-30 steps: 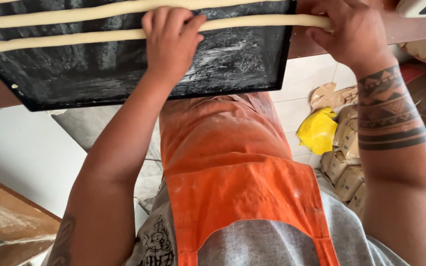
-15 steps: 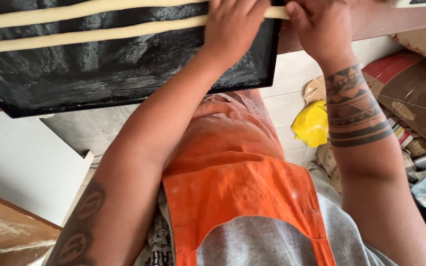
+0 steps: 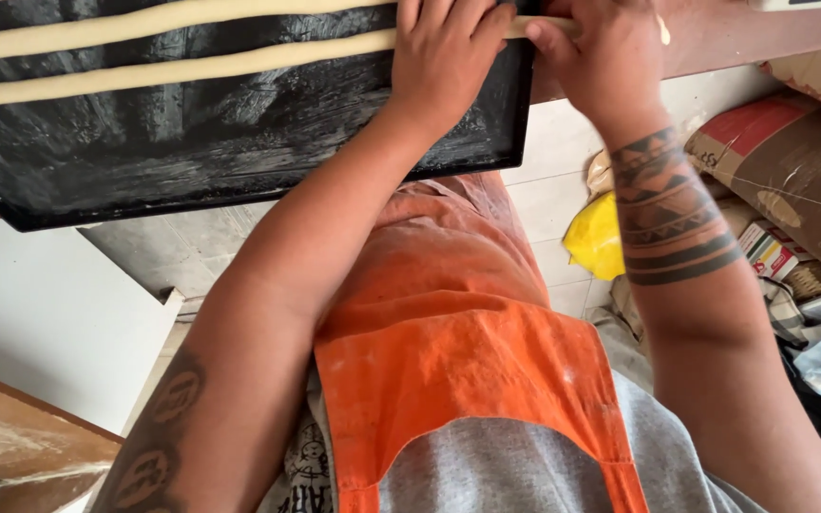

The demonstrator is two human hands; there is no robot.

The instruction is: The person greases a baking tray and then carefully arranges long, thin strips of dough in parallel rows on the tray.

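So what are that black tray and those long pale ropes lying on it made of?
The black tray looks like dark-coated metal: thin raised rim, dull sheen, pale floury smears across it. The pale ropes look like raw dough: soft, matte, cream-coloured, slightly uneven in thickness. The left hand and right hand both rest on the nearer rope at the tray's right end.

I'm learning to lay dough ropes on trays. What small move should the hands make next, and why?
Probably ease the rope's right end back onto the black tray: both the left hand and right hand pinch the dough rope where it overhangs the tray's right edge.
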